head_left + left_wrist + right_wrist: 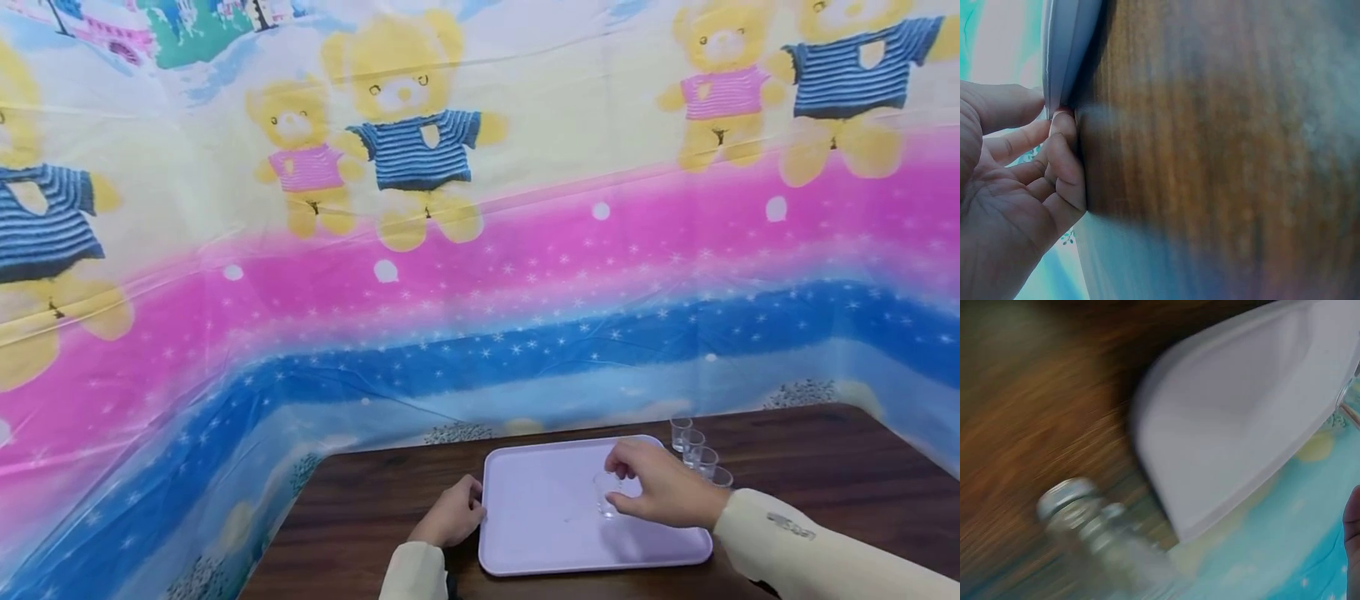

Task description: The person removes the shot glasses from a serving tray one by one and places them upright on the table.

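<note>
A lilac rectangular tray lies on the dark wooden table. At its left side, my left hand holds the rim; in the left wrist view, the thumb and curled fingers of that left hand meet at the tray edge. Over the tray's right half, my right hand pinches a small clear shot glass between thumb and fingers. Whether the glass touches the tray, I cannot tell. In the right wrist view, only a bit of the right hand shows, at the right edge.
Several more clear shot glasses stand in a row on the table, just right of the tray. They appear blurred in the right wrist view. Behind the table hangs a cloth printed with teddy bears.
</note>
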### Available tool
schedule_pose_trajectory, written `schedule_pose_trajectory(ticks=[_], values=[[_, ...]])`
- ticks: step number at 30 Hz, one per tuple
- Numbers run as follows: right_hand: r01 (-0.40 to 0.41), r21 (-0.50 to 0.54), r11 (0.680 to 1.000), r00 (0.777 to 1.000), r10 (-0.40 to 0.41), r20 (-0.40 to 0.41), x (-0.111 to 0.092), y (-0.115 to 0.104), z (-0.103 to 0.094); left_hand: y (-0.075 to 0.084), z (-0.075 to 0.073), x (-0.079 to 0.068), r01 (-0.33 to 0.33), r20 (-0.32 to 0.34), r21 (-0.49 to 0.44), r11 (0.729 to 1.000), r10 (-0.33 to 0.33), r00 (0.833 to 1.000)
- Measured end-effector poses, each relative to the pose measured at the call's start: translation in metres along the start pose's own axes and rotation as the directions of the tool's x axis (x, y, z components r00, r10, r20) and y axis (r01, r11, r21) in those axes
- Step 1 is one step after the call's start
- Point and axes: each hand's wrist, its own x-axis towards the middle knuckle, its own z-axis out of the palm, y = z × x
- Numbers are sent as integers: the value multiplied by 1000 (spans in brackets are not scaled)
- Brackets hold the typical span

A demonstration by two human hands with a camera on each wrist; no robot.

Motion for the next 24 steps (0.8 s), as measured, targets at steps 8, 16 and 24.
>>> schedule_pose_trajectory(ticks=[8, 16, 24], values=[[12, -75, 997, 1000, -13, -21, -52, 15, -36, 5, 2, -1, -20, -7, 2, 1000, 20, 1000], [-36, -109, 993, 995, 26, -92, -95, 26, -60, 1, 1, -1, -5, -10, 13, 1000, 5, 1000], [-16, -136, 991, 993, 1, -115, -126, 39, -64, 3, -2, -1, -10, -7, 21, 1000, 10, 1000]])
